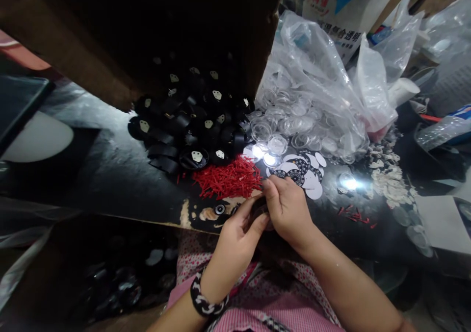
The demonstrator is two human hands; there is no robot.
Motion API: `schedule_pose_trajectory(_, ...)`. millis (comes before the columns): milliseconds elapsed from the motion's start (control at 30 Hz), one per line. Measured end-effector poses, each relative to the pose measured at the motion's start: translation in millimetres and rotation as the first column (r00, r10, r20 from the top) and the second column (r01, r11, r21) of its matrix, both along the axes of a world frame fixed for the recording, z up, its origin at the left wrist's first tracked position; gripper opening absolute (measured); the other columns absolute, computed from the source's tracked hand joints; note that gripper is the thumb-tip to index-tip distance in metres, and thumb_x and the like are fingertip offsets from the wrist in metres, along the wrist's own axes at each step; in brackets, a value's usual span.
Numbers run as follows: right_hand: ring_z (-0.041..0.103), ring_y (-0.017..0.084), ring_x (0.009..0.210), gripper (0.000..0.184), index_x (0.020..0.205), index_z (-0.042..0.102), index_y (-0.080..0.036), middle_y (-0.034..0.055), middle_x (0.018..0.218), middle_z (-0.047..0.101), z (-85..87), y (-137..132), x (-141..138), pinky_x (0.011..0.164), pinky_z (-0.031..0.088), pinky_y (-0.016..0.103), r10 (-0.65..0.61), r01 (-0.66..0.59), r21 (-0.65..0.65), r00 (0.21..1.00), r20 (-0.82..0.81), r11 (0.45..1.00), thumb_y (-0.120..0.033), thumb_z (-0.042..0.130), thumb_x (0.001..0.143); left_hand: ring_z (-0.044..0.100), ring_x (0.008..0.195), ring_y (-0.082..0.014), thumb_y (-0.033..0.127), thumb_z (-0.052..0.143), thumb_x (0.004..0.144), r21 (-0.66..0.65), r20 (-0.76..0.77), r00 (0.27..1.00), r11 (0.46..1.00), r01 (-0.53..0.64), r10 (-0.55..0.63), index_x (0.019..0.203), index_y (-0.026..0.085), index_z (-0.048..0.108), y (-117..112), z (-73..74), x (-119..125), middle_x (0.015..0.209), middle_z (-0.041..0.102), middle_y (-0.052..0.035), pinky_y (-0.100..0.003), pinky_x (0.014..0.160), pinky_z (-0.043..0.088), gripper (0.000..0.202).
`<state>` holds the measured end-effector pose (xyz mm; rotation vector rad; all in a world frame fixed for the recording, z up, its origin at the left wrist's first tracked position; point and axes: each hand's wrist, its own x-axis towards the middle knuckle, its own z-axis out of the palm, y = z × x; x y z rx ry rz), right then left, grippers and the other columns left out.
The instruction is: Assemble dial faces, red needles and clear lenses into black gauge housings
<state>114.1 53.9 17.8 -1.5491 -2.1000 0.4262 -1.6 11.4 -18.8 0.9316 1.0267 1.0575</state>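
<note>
My left hand (pixel 239 231) curls around a dark round case (pixel 260 208), mostly hidden by my fingers, above the table's front edge. On its other side, my right hand (pixel 289 209) presses against the same case, thumb and fingers closed together. Just beyond my hands lies a heap of thin red pointers (pixel 231 177). Right of that, printed dials (pixel 295 177), black with white marks, lie among white discs (pixel 313 191). Behind the pointers, several black round cases (pixel 178 123) with white oval patches are piled up.
Clear round covers (pixel 283 121) spill from a plastic bag (pixel 312 52) at the back right. A large brown box (pixel 84 62) overhangs the back left. A few red pointers (pixel 356 215) lie to the right, near a white box (pixel 443 224). A small ring (pixel 220 209) sits near the front edge.
</note>
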Motion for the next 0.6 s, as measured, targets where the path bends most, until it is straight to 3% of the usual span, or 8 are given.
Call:
schedule_pose_trajectory(133,0.048,0.014,0.057,0.042,0.064,0.046,-0.022,-0.0009,0.058,0.053,1.5,-1.4,-0.9,0.062,0.034,0.027,0.054,-0.061,-0.063,0.993,-0.107,0.996,-0.039,0.031,0.100,0.058,0.122,-0.0236,0.036,0.060,0.088,-0.081,-0.013,0.999,0.996,-0.041,0.040,0.123,0.025,0.063,-7.3,5.3,-7.9,0.130,0.065,-0.0049,-0.031,0.101,0.047,0.037)
schedule_pose_trajectory(200,0.053,0.014,0.060,0.038,0.070,0.053,-0.021,-0.0008,0.063,0.059,6.1,-2.9,4.2,0.063,0.037,0.027,0.127,-0.155,-0.153,0.975,-0.181,0.976,-0.041,0.038,0.099,0.057,0.124,-0.0242,0.037,0.060,0.088,-0.118,-0.089,0.996,0.993,-0.005,-0.005,0.123,0.028,0.063,-23.5,0.2,-32.5,0.131,0.064,-0.0039,-0.032,0.102,0.047,0.037)
schedule_pose_trajectory(267,0.058,0.015,0.066,0.031,0.079,0.059,-0.021,0.0003,0.072,0.065,9.7,-4.2,12.2,0.065,0.039,0.028,0.147,-0.199,-0.215,0.960,-0.238,0.956,-0.040,0.042,0.097,0.057,0.123,-0.0266,0.038,0.062,0.086,-0.160,-0.248,0.968,0.987,-0.001,-0.039,0.122,0.030,0.065,-46.1,-9.4,-71.9,0.131,0.064,-0.0040,-0.036,0.103,0.045,0.037)
schedule_pose_trajectory(333,0.060,0.016,0.070,0.028,0.081,0.060,-0.021,0.0010,0.075,0.066,10.7,-4.8,18.3,0.064,0.040,0.028,0.090,-0.156,-0.241,0.960,-0.265,0.958,-0.038,0.044,0.097,0.058,0.121,-0.0296,0.039,0.062,0.085,-0.151,-0.492,0.869,0.978,-0.142,0.050,0.121,0.032,0.065,-65.9,-17.2,-116.3,0.126,0.066,-0.0050,-0.044,0.107,0.040,0.037)
schedule_pose_trajectory(400,0.059,0.016,0.067,0.026,0.079,0.059,-0.021,0.0003,0.071,0.064,10.0,-5.3,17.4,0.062,0.040,0.028,0.058,-0.134,-0.266,0.960,-0.275,0.955,-0.035,0.045,0.096,0.046,0.131,-0.0327,0.036,0.069,0.080,0.056,-0.729,0.648,0.962,-0.267,0.223,0.121,0.029,0.065,-72.3,-17.4,-150.7,0.136,0.058,-0.0068,-0.048,0.115,0.026,0.042)
schedule_pose_trajectory(467,0.059,0.015,0.066,0.023,0.080,0.060,-0.021,-0.0003,0.071,0.064,9.9,-6.4,8.9,0.062,0.040,0.027,0.129,-0.212,-0.279,0.949,-0.289,0.936,-0.031,0.046,0.096,0.041,0.135,-0.0317,0.031,0.067,0.081,0.280,-0.795,0.488,0.931,-0.232,0.361,0.126,0.028,0.061,-59.3,-10.4,-165.4,0.140,0.054,-0.0076,-0.047,0.117,0.020,0.046)
schedule_pose_trajectory(533,0.060,0.016,0.069,0.020,0.082,0.061,-0.021,0.0004,0.074,0.065,11.8,-8.5,-1.2,0.065,0.041,0.028,0.254,-0.329,-0.255,0.924,-0.285,0.909,-0.028,0.048,0.095,0.047,0.129,-0.0292,0.026,0.060,0.086,0.431,-0.772,0.463,0.894,-0.124,0.436,0.128,0.028,0.060,-29.5,-1.2,-163.2,0.133,0.059,-0.0078,-0.044,0.115,0.026,0.043)
schedule_pose_trajectory(600,0.060,0.016,0.073,0.019,0.083,0.062,-0.020,0.0019,0.079,0.067,14.9,-11.3,-4.9,0.068,0.042,0.029,0.337,-0.393,-0.227,0.908,-0.249,0.891,-0.026,0.049,0.095,0.048,0.128,-0.0294,0.021,0.056,0.087,0.499,-0.767,0.457,0.866,-0.018,0.451,0.129,0.027,0.060,7.0,5.0,-155.4,0.134,0.058,-0.0087,-0.044,0.114,0.027,0.043)
